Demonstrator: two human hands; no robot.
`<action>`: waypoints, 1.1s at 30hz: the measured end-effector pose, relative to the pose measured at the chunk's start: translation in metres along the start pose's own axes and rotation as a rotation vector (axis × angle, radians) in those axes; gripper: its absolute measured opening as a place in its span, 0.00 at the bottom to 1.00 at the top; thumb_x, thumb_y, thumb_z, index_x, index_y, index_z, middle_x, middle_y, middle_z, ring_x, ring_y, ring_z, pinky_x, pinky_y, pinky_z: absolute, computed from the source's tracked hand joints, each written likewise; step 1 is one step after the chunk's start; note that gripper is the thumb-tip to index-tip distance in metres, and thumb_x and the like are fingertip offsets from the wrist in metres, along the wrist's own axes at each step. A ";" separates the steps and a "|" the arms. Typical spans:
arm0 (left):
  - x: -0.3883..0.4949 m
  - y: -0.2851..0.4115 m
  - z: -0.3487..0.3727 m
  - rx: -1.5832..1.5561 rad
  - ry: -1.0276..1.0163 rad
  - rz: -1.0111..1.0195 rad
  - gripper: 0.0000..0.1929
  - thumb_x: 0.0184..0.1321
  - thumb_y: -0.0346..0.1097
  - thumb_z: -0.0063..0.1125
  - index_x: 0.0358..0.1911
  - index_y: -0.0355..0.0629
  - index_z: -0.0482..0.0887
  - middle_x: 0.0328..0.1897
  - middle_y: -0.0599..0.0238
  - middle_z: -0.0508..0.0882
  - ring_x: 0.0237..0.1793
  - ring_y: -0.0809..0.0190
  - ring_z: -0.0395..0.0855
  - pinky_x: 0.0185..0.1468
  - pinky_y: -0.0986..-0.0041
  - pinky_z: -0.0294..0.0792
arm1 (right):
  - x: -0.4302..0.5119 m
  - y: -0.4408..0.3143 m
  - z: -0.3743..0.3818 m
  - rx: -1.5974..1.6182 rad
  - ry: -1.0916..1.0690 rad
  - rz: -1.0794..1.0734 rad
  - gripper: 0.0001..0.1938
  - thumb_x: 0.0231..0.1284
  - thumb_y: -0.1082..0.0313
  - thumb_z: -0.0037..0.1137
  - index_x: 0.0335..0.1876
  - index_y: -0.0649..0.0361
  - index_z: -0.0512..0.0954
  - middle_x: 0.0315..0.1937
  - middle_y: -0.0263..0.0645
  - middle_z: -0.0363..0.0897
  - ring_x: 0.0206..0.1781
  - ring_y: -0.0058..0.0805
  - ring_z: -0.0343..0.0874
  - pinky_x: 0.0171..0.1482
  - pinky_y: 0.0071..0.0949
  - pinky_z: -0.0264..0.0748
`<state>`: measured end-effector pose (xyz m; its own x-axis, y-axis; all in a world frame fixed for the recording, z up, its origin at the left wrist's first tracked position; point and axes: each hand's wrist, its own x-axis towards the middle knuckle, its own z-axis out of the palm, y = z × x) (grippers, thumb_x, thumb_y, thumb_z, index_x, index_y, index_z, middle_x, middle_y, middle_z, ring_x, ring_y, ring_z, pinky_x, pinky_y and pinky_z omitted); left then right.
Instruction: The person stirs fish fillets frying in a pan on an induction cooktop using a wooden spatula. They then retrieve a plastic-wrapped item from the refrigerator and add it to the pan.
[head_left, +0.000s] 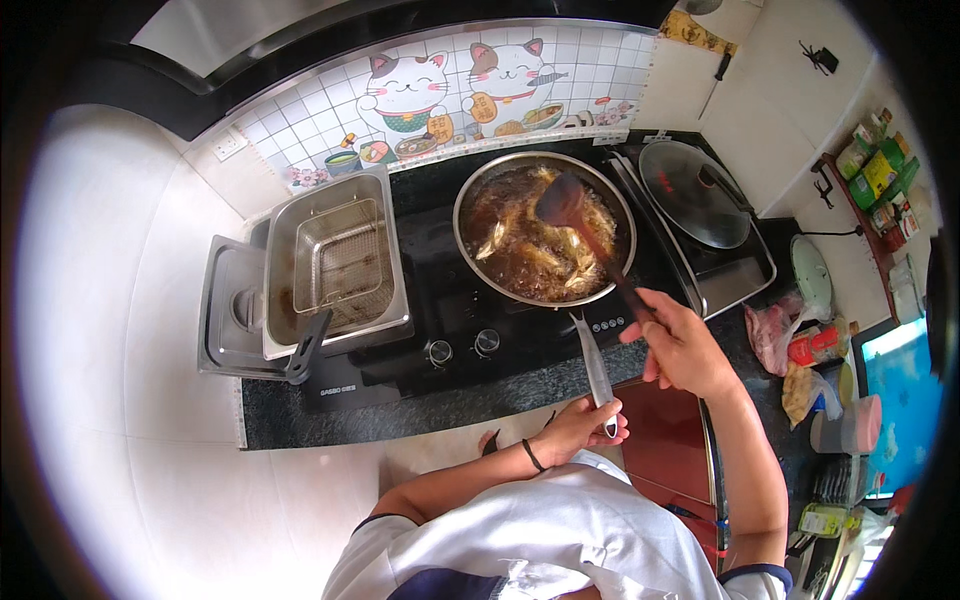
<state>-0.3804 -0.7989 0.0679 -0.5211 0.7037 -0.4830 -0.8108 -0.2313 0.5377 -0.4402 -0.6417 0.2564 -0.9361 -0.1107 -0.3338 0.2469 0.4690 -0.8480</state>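
Note:
A round metal frying pan (464, 259) stands on the black cooktop, holding bubbling brown oil with several golden-brown pieces of food (534, 259) in it. My left hand (581, 429) grips the end of the pan's metal handle (592, 358), at the counter's front edge. In my right hand (682, 343) is a dark wooden spatula (600, 244); its broad blade is over the food in the upper middle of the pan. Whether the blade touches the food cannot be told. My right hand is just right of the pan handle.
Left of the pan, a steel fryer basin (400, 285) holds a wire basket (345, 255); a steel lid (232, 300) lies beside it. A glass pan lid (690, 195) rests at right. Bagged food (772, 337) and containers crowd the right counter. Two control knobs (487, 342) sit in front.

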 end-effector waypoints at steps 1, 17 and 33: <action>0.000 0.000 0.000 -0.006 0.001 0.002 0.18 0.74 0.48 0.60 0.51 0.39 0.76 0.46 0.61 0.84 0.45 0.62 0.88 0.53 0.69 0.84 | 0.006 0.001 0.004 0.126 -0.074 0.023 0.24 0.74 0.70 0.41 0.73 0.65 0.65 0.46 0.42 0.86 0.23 0.22 0.80 0.21 0.21 0.76; 0.002 0.002 -0.003 -0.018 -0.031 0.026 0.20 0.74 0.50 0.59 0.51 0.38 0.76 0.46 0.62 0.82 0.46 0.63 0.87 0.55 0.70 0.82 | 0.115 -0.007 0.040 0.058 -0.241 0.175 0.18 0.73 0.67 0.41 0.63 0.64 0.71 0.45 0.39 0.84 0.25 0.24 0.81 0.21 0.23 0.73; 0.006 -0.005 -0.002 -0.025 -0.013 0.072 0.21 0.76 0.47 0.57 0.59 0.37 0.74 0.48 0.60 0.81 0.48 0.61 0.86 0.54 0.70 0.81 | 0.128 0.053 0.026 0.728 -0.307 0.208 0.25 0.79 0.68 0.44 0.77 0.65 0.60 0.46 0.41 0.85 0.25 0.16 0.72 0.21 0.16 0.72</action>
<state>-0.3805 -0.7947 0.0610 -0.5752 0.6930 -0.4345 -0.7776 -0.2986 0.5533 -0.5403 -0.6534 0.1579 -0.7688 -0.3689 -0.5223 0.6079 -0.1683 -0.7760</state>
